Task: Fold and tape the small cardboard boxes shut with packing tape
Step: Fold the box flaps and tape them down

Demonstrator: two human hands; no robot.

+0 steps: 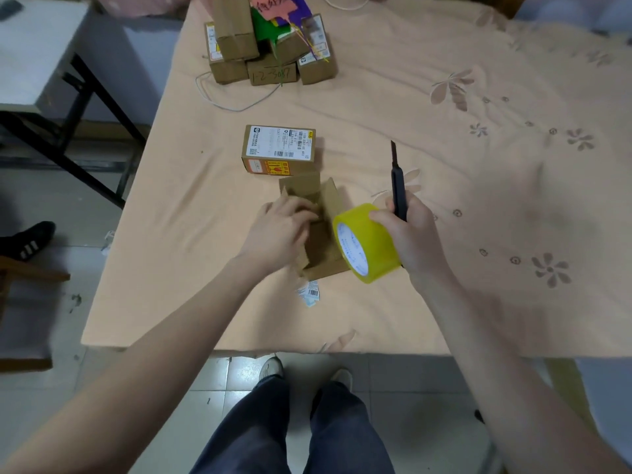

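We note the small brown cardboard box point(321, 230) lying open on the peach flowered tablecloth point(444, 97), near the table's front edge, flaps up. The left hand point(280, 230) rests on its near flaps, fingers curled over them; the blur hides whether it grips or only presses. The right hand point(410, 234) holds two things together: the yellow roll of packing tape point(364, 242) and a black utility knife point(398, 189), tip pointing away.

Risks, as we judge them:
- Sharing one grip, knife or roll could slip.
- Should the flaps spring up once pressure eases, tape would land crooked.
- The labelled closed box point(278, 148) just behind crowds the work.
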